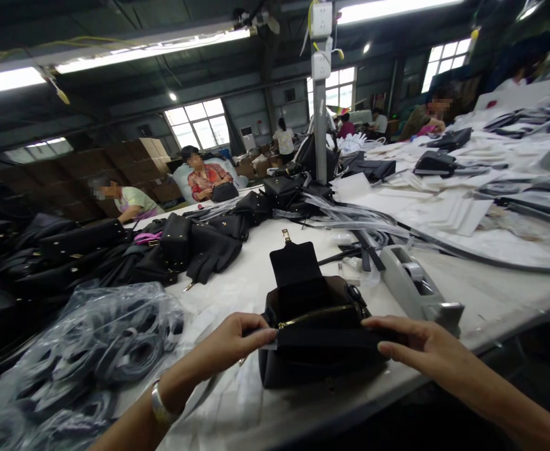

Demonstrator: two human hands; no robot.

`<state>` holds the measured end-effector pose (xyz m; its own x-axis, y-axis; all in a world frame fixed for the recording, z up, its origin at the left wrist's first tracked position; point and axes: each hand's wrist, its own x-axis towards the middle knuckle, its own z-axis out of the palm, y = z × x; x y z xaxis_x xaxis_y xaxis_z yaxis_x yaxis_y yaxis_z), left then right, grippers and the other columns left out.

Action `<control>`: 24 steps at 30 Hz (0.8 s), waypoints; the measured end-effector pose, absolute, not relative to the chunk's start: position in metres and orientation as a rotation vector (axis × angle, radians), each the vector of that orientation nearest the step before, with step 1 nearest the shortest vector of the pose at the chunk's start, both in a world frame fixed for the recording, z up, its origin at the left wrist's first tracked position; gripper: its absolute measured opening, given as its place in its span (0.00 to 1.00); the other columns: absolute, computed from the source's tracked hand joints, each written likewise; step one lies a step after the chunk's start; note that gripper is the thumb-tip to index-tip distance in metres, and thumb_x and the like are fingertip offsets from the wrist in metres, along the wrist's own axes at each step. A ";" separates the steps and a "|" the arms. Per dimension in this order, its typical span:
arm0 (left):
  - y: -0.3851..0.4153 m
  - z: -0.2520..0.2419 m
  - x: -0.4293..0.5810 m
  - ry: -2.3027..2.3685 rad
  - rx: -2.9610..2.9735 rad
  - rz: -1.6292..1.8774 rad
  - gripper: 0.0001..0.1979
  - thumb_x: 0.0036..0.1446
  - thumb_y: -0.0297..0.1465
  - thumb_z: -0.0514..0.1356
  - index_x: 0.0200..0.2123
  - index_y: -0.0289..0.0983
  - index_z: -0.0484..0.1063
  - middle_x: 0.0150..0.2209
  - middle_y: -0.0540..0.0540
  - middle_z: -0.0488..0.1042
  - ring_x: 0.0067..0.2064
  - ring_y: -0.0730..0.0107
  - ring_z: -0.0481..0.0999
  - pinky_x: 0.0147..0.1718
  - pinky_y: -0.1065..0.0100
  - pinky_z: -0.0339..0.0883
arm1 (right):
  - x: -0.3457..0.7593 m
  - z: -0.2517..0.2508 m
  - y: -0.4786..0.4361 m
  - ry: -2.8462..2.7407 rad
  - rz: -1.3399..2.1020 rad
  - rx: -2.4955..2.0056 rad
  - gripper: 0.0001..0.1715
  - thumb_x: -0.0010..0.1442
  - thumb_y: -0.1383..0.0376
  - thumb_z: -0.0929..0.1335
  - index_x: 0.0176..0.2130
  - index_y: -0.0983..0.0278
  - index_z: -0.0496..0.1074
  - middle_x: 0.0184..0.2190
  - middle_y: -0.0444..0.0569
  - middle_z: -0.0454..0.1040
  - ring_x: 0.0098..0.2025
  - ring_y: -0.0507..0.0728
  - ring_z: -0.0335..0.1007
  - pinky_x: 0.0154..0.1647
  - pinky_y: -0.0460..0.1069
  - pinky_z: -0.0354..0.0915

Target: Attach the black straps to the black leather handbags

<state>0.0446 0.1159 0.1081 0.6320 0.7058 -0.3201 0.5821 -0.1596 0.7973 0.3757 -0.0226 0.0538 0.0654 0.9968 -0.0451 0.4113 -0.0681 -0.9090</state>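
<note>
Black bag (322, 366) is pinched at both ends by left hand (232, 341) and right hand (425, 344), seemingly exposing gold zip (315, 316) between fingers (256, 321).

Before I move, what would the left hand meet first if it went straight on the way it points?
The black bag, right at the tips of the left hand; the gold zipper looks next in line, though depth there is unclear.
</note>
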 end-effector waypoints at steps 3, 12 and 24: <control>0.117 0.107 0.044 1.036 1.803 0.140 0.23 0.58 0.50 0.61 0.30 0.34 0.74 0.21 0.54 0.61 0.24 0.75 0.59 0.22 0.73 0.52 | 0.377 0.050 -0.024 -1.472 0.929 -1.571 0.25 0.54 0.49 0.74 0.49 0.55 0.80 0.51 0.49 0.80 0.55 0.68 0.74 0.57 0.55 0.70; 0.121 0.111 0.044 0.960 1.862 0.159 0.21 0.58 0.48 0.63 0.38 0.34 0.77 0.29 0.50 0.71 0.29 0.72 0.66 0.27 0.72 0.58 | 0.377 0.046 -0.025 -1.410 0.962 -1.587 0.21 0.56 0.47 0.72 0.43 0.56 0.81 0.42 0.48 0.82 0.46 0.63 0.76 0.47 0.51 0.70; 0.126 0.119 0.047 0.801 1.973 -0.001 0.27 0.66 0.50 0.52 0.30 0.33 0.73 0.25 0.49 0.70 0.28 0.71 0.68 0.29 0.72 0.62 | 0.358 0.049 -0.017 -0.765 1.399 -1.314 0.28 0.54 0.44 0.73 0.25 0.67 0.72 0.23 0.46 0.72 0.24 0.50 0.61 0.25 0.45 0.61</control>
<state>0.0466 0.1260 0.1187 0.7836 0.5326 -0.3197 0.5336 -0.3136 0.7855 0.3583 -0.0171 0.0490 0.1213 0.9431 -0.3095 -0.2481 -0.2731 -0.9294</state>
